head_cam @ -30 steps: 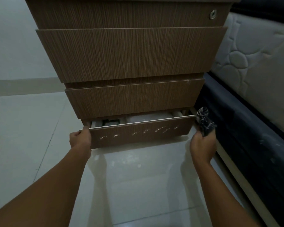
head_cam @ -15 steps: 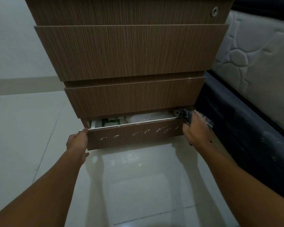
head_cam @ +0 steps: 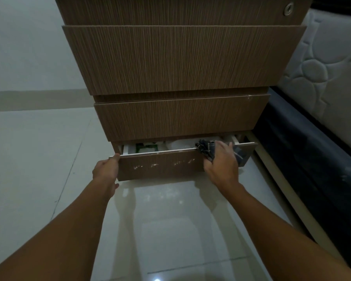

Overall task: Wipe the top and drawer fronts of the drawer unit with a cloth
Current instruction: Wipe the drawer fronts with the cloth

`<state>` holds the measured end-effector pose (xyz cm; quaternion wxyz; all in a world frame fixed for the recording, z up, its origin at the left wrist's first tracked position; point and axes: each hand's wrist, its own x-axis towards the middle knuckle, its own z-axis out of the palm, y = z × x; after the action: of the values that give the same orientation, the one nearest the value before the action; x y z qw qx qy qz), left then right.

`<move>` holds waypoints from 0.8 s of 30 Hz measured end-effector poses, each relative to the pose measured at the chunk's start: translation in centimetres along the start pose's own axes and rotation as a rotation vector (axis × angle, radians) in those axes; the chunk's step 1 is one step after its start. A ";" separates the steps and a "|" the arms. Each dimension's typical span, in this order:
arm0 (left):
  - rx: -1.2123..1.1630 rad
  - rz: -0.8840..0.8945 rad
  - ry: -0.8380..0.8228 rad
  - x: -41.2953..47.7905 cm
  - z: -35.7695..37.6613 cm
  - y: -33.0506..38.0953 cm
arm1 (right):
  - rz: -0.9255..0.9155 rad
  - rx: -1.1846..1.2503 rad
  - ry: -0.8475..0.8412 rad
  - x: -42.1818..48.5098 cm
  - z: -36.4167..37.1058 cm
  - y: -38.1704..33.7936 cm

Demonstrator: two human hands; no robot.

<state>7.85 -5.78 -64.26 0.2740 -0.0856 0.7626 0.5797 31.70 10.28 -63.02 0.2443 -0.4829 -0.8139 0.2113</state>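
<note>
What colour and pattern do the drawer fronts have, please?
The drawer fronts are brown with fine vertical streaks, clearest in the head view.

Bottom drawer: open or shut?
Partly open: the bottom drawer front stands forward of the drawer unit, with contents visible behind its top edge.

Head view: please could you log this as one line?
left hand: grips bottom drawer end | right hand: holds cloth on drawer's top edge | drawer: ajar
</note>
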 end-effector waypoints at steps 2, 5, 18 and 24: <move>0.010 0.002 -0.002 -0.2 -0.2 0.1 | -0.038 0.012 -0.013 -0.5 0.6 -1.1; 0.028 0.007 -0.008 -0.4 -0.4 0.2 | -0.071 0.016 -0.038 -1.0 1.6 -2.5; -0.004 -0.028 -0.152 -0.5 -2.7 0.4 | -0.258 0.074 -0.092 -3.4 8.1 -10.8; -0.030 -0.050 -0.222 0.7 -3.9 0.2 | -0.346 0.117 -0.141 -4.5 10.6 -15.6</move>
<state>5.88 -9.23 -63.74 0.3697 -0.0439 0.7166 0.5899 16.57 -1.77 -63.25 0.2470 -0.3045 -0.8863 0.2465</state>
